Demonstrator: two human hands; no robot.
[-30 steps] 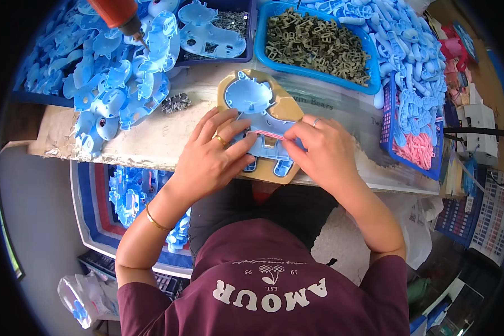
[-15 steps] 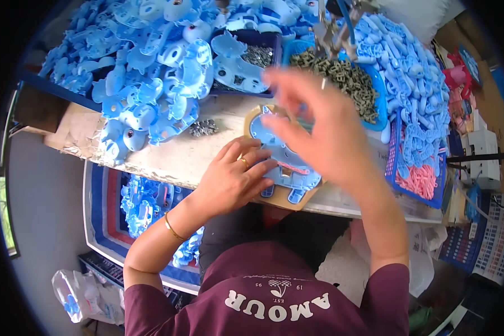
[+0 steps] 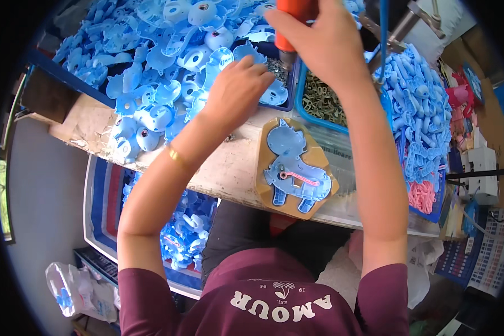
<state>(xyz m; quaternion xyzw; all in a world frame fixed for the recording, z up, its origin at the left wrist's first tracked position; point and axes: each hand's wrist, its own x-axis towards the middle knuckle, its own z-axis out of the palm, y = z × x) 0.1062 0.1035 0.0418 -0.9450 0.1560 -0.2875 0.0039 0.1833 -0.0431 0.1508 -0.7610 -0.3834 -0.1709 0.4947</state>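
From my remote station I log the right hand [image 3: 330,45] wrapped round the orange driver [image 3: 285,40] at top centre, the left hand [image 3: 238,92] half-curled by the dark bin [image 3: 291,92] at upper centre, grasp not determinable, and the blue shell [image 3: 297,166] with pink strip [image 3: 302,178] lying in its tan fixture [image 3: 266,193] mid-frame.

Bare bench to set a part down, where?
Pale wooden bench: between left forearm and tan faceted block holding a blue plastic shell; smaller patch between block and right forearm. Crowded: behind, with heaped blue plastic parts and a blue plastic basin of olive-brown clips.
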